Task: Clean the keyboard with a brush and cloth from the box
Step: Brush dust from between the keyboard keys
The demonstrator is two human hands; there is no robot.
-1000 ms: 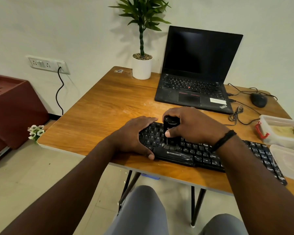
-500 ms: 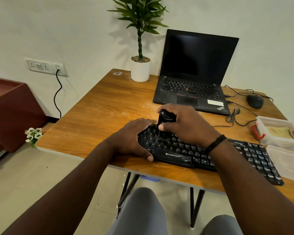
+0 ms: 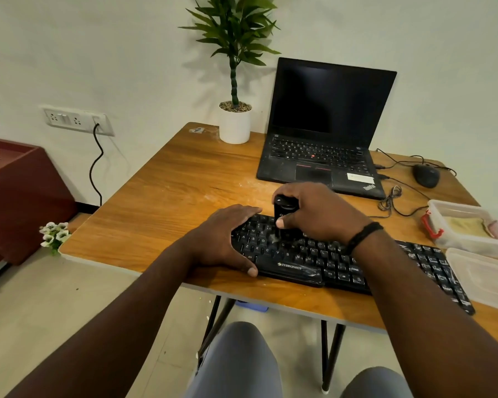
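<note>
Black keys run across the keyboard, which lies along the near edge of the wooden counter, slanting away to the right. The left hand lies flat on its left end, fingers spread over the top rows and thumb hooked at the front edge, pinning it down. The right hand is closed around a stubby black brush, held upright with its bristle end on the upper letter rows. A second ago the brush stood lower, near the middle rows; it then went up to the keyboard's far edge and has now come partway back, so this looks like back-and-forth scrubbing of the left section, with the right half probably still to do. At the right edge sit the open clear box, a yellowish cloth inside, and its lid nearer. Farther back stand a laptop, a mouse and a potted plant.
</note>
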